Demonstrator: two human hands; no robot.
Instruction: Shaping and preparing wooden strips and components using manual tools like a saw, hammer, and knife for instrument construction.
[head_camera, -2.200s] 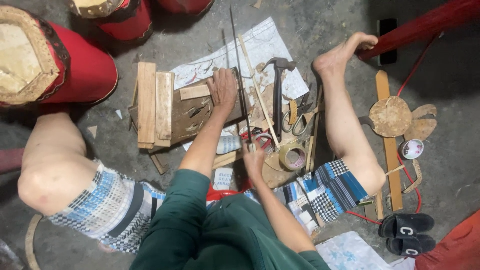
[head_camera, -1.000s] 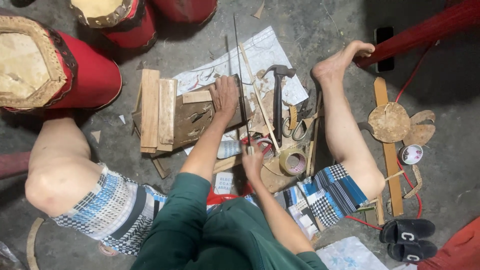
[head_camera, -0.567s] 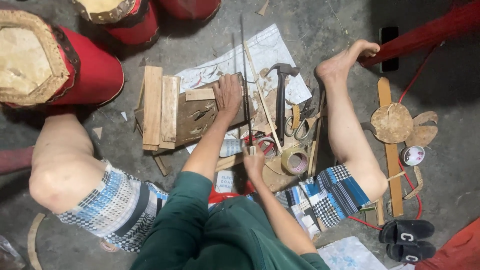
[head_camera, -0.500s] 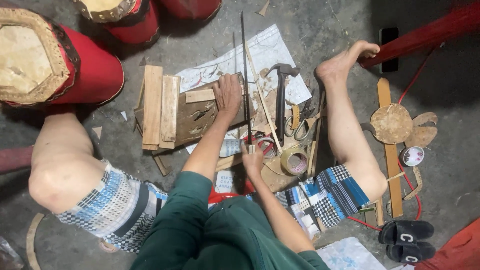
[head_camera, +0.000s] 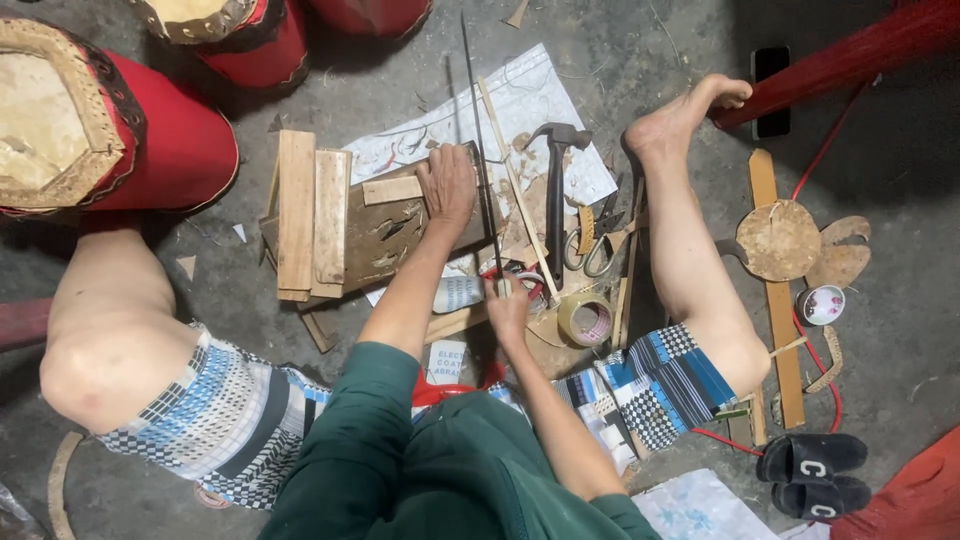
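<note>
I sit on the floor with my legs spread. My left hand (head_camera: 447, 185) presses flat on a wooden block (head_camera: 375, 230) made of several boards, with two lighter slats (head_camera: 312, 215) on its left side. My right hand (head_camera: 507, 308) grips the near end of a long thin saw blade (head_camera: 477, 130) that runs away from me along the block's right edge. A thin bamboo strip (head_camera: 515, 185) lies beside the blade.
A hammer (head_camera: 555, 190), scissors (head_camera: 595, 240) and a tape roll (head_camera: 586, 318) lie to the right on paper (head_camera: 520, 95). Red drums (head_camera: 110, 130) stand at upper left. A wooden plank with round leather pieces (head_camera: 778, 240), a small cup (head_camera: 822, 304) and black sandals (head_camera: 812, 470) are at right.
The long thin blade has slid farther away from me along the block, its tip now higher in view. My left hand stays pressed on the wood.
</note>
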